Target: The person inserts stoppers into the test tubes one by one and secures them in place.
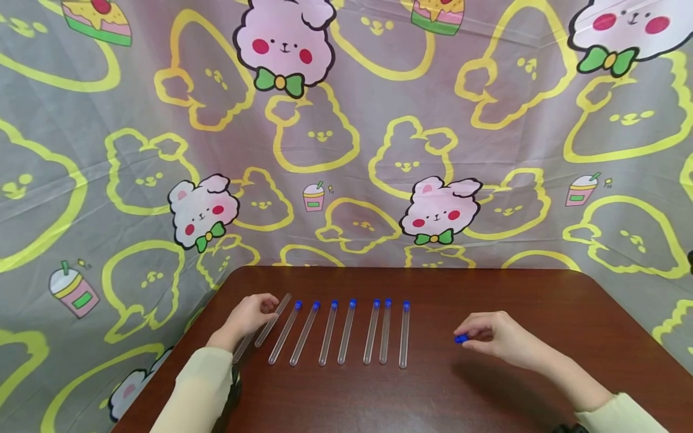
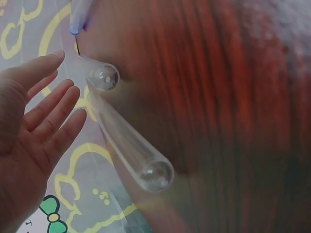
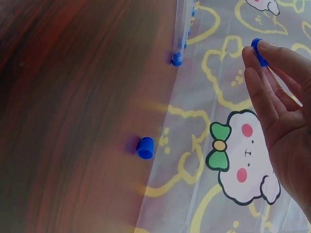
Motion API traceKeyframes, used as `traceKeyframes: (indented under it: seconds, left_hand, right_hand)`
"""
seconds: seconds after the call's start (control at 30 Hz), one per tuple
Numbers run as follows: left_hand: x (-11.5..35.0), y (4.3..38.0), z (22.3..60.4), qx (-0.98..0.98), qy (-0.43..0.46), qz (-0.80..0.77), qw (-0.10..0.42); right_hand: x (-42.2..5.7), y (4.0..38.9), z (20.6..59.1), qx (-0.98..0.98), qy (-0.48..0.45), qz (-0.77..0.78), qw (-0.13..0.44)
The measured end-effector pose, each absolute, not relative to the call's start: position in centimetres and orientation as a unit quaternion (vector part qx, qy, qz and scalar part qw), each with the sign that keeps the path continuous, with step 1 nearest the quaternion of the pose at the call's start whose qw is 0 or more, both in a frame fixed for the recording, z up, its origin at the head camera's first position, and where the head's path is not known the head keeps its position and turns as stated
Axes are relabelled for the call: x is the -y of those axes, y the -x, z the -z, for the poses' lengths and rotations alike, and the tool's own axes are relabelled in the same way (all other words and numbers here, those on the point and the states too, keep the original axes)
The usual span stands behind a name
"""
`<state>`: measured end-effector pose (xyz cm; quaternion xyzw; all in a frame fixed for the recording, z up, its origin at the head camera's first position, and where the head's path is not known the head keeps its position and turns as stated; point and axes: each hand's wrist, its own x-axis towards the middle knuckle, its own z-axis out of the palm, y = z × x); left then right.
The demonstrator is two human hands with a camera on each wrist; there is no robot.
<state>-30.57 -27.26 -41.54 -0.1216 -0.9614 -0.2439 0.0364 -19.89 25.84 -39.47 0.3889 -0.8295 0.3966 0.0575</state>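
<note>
Between thumb and fingers my right hand (image 1: 500,340) pinches a small blue cap (image 1: 461,338), held above the right part of the table. A second blue cap (image 3: 146,148) lies on the tabletop in the right wrist view; my right hand hides it in the head view. Over at the left, my left hand (image 1: 251,313) hovers by an uncapped clear test tube (image 1: 265,334), fingers loosely extended and holding nothing in the left wrist view. Another clear tube (image 1: 242,350) lies partly hidden under that hand. Several test tubes with blue caps (image 1: 327,337) lie side by side to its right.
The dark reddish wooden table (image 1: 433,397) has rounded back corners. Behind it hangs a grey curtain (image 1: 363,144) with yellow outlines and cartoon rabbits. The nearest capped tube (image 1: 405,337) to my right hand lies well apart from it.
</note>
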Motion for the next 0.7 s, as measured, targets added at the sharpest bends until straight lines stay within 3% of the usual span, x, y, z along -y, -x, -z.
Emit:
traceKeyframes:
  seconds: [0.7]
  left_hand:
    - [26.6, 31.1, 42.6, 0.97, 0.097, 0.221, 0.02]
  right_hand:
    - [-24.3, 20.3, 39.4, 0.822, -0.401, -0.398, 0.069]
